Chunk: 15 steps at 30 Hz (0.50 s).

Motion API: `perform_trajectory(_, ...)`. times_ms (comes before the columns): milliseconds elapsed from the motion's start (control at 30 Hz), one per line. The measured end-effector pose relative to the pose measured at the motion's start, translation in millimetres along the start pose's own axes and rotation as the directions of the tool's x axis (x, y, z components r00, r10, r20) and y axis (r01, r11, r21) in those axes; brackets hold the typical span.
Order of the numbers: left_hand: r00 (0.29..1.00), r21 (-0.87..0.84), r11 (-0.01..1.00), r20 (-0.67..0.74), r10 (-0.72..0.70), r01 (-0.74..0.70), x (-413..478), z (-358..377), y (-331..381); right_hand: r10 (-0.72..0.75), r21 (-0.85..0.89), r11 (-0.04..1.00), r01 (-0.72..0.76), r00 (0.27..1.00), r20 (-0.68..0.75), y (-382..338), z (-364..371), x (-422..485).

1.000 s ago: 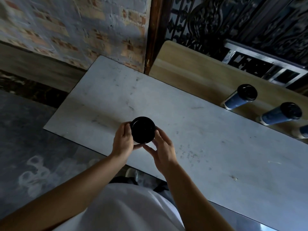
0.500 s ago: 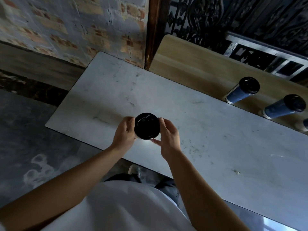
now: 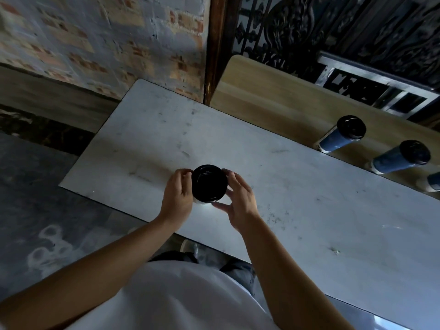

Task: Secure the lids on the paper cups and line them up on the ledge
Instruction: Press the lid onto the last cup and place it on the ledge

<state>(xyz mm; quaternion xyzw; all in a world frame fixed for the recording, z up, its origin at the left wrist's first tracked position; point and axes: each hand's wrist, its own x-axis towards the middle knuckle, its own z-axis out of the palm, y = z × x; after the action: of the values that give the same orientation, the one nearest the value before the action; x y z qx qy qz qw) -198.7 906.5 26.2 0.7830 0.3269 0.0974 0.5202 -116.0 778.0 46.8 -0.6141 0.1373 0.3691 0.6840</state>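
Note:
A paper cup with a black lid (image 3: 209, 183) is seen from straight above over the near edge of the grey table (image 3: 309, 210); only the lid and a sliver of pale cup wall show. My left hand (image 3: 178, 195) grips its left side. My right hand (image 3: 239, 200) touches its right side with fingers spread around the lid rim. On the wooden ledge (image 3: 273, 101) at the back right stand blue cups with black lids: one (image 3: 342, 135), a second (image 3: 402, 158), and a third (image 3: 434, 181) cut off by the frame edge.
A brick wall and a dark wooden post (image 3: 215, 48) stand behind the table's left part. Ornate black ironwork (image 3: 333, 32) rises behind the ledge. The floor and my shoe (image 3: 189, 247) show below the table's near edge.
The cup with both hands has shifted slightly away from me over the table. My right fingers have spread along the lid rim.

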Motion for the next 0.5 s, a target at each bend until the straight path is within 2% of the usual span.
perform_trajectory(167,1.000,-0.011,1.000,-0.022,0.021,-0.021,-7.2,7.8,-3.4,-0.098,0.006,0.995,0.099,0.994,-0.056,21.7,8.0,-9.6)
perform_trajectory(233,0.998,-0.052,0.998,-0.054,-0.035,0.032,-9.1,10.7,-4.7,-0.063,-0.016,0.998,0.063,0.997,-0.043,13.5,9.2,-5.6)
perform_trajectory(300,0.989,-0.144,0.980,-0.039,-0.141,0.134,-12.0,15.1,-1.9,-0.032,0.052,0.998,0.033,0.999,-0.016,7.0,5.5,0.1)
perform_trajectory(400,0.953,-0.278,0.913,0.031,-0.302,0.298,-21.7,23.4,7.1,-0.106,0.113,0.988,0.106,0.994,-0.005,17.2,-1.4,-3.3)
perform_trajectory(500,0.960,-0.178,0.947,-0.040,-0.277,0.266,-23.0,23.7,2.3,-0.080,0.014,0.997,0.081,0.997,-0.019,16.7,-2.4,-2.1)
